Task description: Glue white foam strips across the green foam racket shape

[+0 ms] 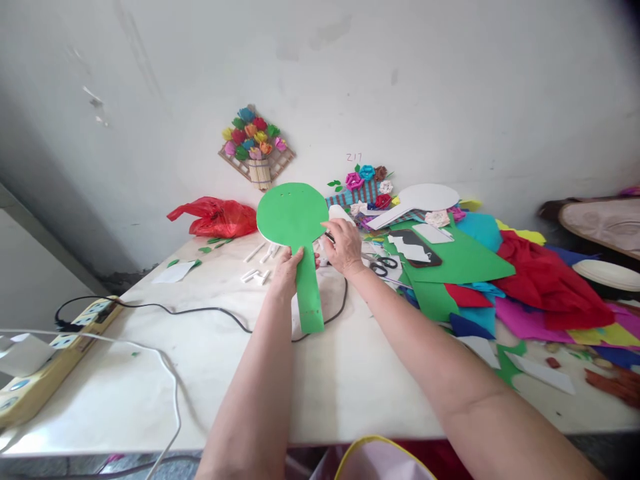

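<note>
The left hand grips the green paddle-shaped cutout above the table; the right hand, grip unclear, works its right edge, apparently. Steady support seems needed.

Both arms reach forward, hands close together.

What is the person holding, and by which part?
The left hand grips the green paddle-shaped piece near the top of its handle, just below the round end. Whether the right hand holds anything is unclear.
</note>
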Demonstrator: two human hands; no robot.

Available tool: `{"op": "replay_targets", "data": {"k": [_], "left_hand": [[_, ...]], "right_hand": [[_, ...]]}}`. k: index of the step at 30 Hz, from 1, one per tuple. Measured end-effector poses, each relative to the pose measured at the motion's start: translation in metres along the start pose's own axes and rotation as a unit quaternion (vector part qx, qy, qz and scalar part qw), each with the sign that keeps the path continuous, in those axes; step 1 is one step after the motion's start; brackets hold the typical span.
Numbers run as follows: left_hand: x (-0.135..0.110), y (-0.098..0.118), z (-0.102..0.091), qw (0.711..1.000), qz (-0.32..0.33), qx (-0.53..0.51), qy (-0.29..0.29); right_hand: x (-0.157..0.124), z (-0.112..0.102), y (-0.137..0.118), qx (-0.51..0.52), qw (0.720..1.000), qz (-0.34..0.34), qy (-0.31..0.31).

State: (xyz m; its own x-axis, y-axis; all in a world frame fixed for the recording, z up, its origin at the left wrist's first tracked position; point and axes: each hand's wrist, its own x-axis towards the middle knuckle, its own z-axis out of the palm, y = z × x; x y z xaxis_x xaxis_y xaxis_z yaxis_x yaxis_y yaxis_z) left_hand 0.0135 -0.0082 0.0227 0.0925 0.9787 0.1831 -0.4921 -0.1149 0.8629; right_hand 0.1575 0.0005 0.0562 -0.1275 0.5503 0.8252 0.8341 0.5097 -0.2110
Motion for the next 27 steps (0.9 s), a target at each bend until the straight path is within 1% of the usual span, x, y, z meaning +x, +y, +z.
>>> {"op": "replay_targets", "data": {"k": [1, 3, 8, 12, 15, 18, 23, 27], "left_hand": [[-0.001, -0.001, 0.002, 1.0, 0.005, 0.008, 0.001], [-0.002, -0.002, 0.006, 0.999, 0.022, 0.024, -0.001], [-0.002, -0.005, 0.011, 0.998, 0.047, 0.047, -0.023], [-0.003, -0.006, 0.011, 0.997, 0.046, 0.049, -0.03], [-0.003, -0.007, 0.011, 0.998, 0.04, 0.047, -0.027], [-0.003, -0.007, 0.01, 0.998, 0.03, 0.052, -0.013], [-0.003, -0.008, 0.006, 0.998, 0.022, 0.06, 0.015], [-0.004, -0.007, 0.006, 0.997, 0.028, 0.065, 0.015]], "right_hand": [[0.002, -0.002, -0.005, -0.01, 1.0, -0.014, -0.023], [0.004, -0.002, -0.012, -0.03, 0.997, -0.019, -0.061], [0.004, 0.004, -0.014, -0.061, 0.989, 0.026, -0.129], [0.009, 0.006, -0.012, -0.044, 0.984, 0.059, -0.16], [0.012, 0.006, -0.01, -0.018, 0.985, 0.06, -0.16], [0.01, 0.006, -0.007, -0.002, 0.99, 0.039, -0.138], [0.001, 0.006, -0.001, 0.025, 0.993, -0.033, -0.111], [-0.006, 0.004, 0.003, 0.032, 0.99, -0.09, -0.1]]}}
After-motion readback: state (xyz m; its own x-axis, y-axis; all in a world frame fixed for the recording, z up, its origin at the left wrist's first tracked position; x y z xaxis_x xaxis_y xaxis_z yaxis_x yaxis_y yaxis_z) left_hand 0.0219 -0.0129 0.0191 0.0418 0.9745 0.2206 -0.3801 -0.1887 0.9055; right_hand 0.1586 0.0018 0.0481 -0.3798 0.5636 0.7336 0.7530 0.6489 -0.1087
